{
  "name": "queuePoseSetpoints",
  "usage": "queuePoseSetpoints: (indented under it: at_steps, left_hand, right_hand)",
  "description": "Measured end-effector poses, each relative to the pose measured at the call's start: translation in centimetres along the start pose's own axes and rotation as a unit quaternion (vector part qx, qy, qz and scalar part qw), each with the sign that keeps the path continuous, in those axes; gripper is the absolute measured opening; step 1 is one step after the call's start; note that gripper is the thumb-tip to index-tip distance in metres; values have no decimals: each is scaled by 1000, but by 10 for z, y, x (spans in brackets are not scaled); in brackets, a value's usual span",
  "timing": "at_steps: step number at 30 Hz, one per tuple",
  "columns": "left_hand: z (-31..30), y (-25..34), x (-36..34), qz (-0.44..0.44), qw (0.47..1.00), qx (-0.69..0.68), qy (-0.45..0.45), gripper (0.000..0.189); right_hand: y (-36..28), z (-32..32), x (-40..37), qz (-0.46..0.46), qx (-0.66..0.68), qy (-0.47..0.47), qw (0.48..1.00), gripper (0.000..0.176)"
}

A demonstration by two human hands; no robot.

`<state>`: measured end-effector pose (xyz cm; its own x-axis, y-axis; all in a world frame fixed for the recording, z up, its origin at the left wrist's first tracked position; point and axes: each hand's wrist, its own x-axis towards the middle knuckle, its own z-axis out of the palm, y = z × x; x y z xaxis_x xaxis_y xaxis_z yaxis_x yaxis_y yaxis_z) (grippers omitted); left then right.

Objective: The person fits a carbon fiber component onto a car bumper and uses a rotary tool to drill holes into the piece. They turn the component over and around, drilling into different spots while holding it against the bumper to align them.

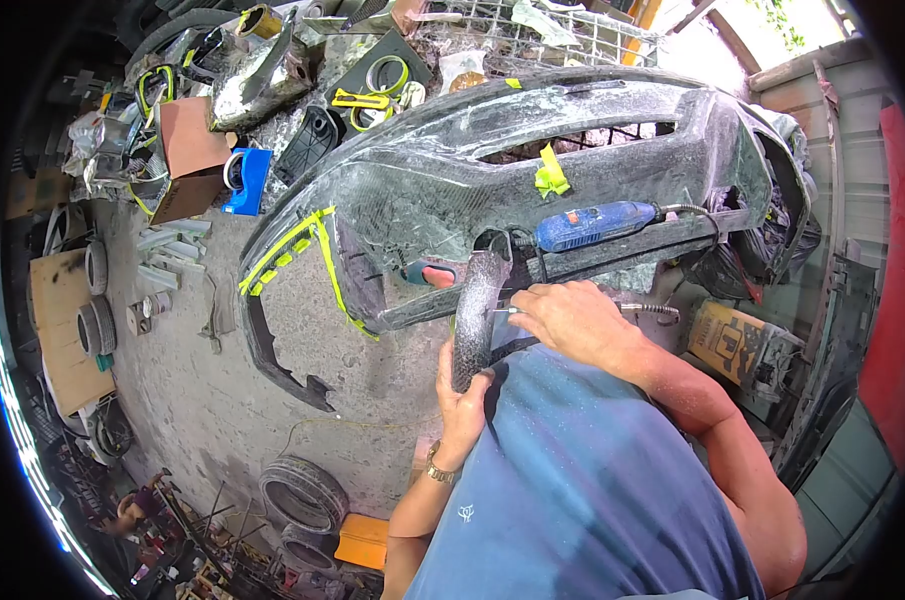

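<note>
My left hand (460, 396) is wrapped round the lower end of a dark, dust-covered curved part (480, 305), held upright against the big part's edge. My right hand (570, 318) is closed on a rotary handpiece whose thin metal tip (502, 310) points at the curved part's right side. A flexible shaft (652, 309) shows to the right of that hand. Above, a blue power tool (594, 226) lies on the large dark bumper (422, 190), which carries yellow-green tape (330, 268) along its left opening.
Tape rolls (386, 74), a blue box (248, 182) and scraps lie at the top left. Tyres (304, 494) and an orange piece (362, 541) are on the floor below. A cardboard box (727, 342) and black bag (717, 272) stand at the right.
</note>
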<state>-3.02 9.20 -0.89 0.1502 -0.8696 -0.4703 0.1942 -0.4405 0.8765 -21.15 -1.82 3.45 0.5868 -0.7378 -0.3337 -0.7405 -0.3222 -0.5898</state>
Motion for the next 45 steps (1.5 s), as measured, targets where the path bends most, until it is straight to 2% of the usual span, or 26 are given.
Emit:
queuePoseSetpoints:
  at_steps: [6,12,14,17,29,41,45]
  left_hand:
    - [-1,-1,0,8,1000,21,-1,60]
    - [1,6,-1,-1,1000,-2,-8,56]
    - [2,8,-1,-16,999,-22,-18,54]
    - [4,6,1,4,1000,-1,7,58]
    - [5,10,-1,-22,999,-41,4,59]
    - [1,5,0,4,1000,10,-3,60]
    - [2,5,1,0,1000,1,-5,58]
  right_hand:
    - [1,4,-1,8,7,7,1000,28]
    - [-1,2,-2,17,28,-27,999,27]
    - [0,2,-1,-3,24,-1,1000,28]
    - [0,1,1,17,-1,11,1000,28]
    - [1,3,-4,9,33,12,999,28]
    - [-2,8,-3,28,-1,15,999,28]
    - [-3,10,-6,1,-1,22,1000,27]
